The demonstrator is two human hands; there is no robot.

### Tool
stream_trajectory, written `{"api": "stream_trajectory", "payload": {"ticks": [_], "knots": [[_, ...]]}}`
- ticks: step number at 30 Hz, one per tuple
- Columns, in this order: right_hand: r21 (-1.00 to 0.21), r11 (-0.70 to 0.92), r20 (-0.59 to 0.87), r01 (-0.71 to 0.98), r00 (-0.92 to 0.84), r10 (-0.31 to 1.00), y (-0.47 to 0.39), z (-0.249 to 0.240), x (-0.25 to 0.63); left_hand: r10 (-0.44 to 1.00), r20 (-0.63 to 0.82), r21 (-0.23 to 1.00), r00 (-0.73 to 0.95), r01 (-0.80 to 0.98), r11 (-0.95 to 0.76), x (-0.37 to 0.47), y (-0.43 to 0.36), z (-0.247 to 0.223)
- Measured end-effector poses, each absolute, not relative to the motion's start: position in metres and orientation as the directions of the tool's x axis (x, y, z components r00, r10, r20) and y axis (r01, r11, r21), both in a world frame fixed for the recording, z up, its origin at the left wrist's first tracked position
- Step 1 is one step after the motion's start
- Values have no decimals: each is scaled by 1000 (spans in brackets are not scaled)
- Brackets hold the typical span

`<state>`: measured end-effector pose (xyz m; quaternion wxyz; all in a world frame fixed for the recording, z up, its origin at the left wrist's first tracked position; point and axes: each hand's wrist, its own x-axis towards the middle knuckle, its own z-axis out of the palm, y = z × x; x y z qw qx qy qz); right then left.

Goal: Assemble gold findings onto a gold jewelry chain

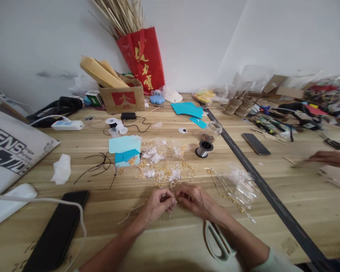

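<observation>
My left hand (158,206) is closed in a pinch on a thin beaded strand (128,216). Part of the strand trails onto the table to the left, and a short end hangs below the fingertips. Close beside it, my right hand (193,197) has its fingers curled together; whatever they hold is too small or hidden to make out. Just beyond my fingertips lie loose gold and silver beads (174,174), some in small clear bags. Scissors (217,241) with pale handles lie under my right forearm, their blades hidden. Gold and silver chains (222,189) rest to the right.
A wire spool (204,149) and a bead jar (214,130) stand behind the beads. Black cords (99,168) and a dark phone (58,230) lie left. Beyond the black strip (243,162) are another phone (255,143) and another person's hand (330,158).
</observation>
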<state>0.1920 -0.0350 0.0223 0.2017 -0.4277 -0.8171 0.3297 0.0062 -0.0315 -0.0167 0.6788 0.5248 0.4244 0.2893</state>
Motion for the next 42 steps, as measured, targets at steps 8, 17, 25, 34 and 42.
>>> {"api": "stream_trajectory", "payload": {"ticks": [8,17,25,34,42], "knots": [[-710,405,5,576,-571,821,-36,15,191,850,-223,974,477,68,217,7,-30,-18],[-702,424,22,572,-578,816,-34,16,191,854,-196,980,482,74,183,7,-31,-15],[-703,418,45,575,-551,833,-36,15,191,852,-206,978,481,64,201,8,-32,-13],[-751,359,6,554,-539,843,-38,20,189,869,-228,972,440,46,232,10,-32,-17],[-744,353,-14,568,-541,841,-40,20,189,840,-287,948,461,9,319,6,-29,-10]]}}
